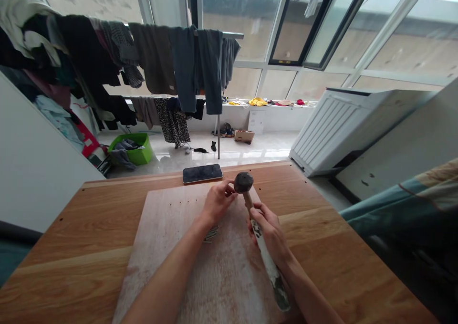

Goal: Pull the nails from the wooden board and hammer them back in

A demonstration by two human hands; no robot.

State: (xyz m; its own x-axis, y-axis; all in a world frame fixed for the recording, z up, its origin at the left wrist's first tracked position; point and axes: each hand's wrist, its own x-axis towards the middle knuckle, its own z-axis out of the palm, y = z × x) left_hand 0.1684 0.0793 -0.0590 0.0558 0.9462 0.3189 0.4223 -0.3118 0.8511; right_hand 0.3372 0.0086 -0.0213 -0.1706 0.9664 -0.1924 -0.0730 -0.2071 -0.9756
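My right hand (269, 231) is wrapped round the paint-spotted handle of a mallet (264, 248) with a dark, rounded head. That head is at the far right of a pale wooden board (157, 247), just beside the fingertips of my left hand (219, 201). My left thumb and fingers are pinched together low over the board; whatever is between them is too small or hidden to make out. Several metal nails (211, 234) lie in a small pile by my left forearm, which partly covers them. A row of small dark dots runs along the board's far left part.
Beyond the board, a phone (202, 173) lies on the wooden table (89, 224). Behind the table are a drying rack with clothes (153, 57), a green tub (141, 150) and a small cardboard box (244, 136). A white ribbed cabinet (329, 123) stands at the right.
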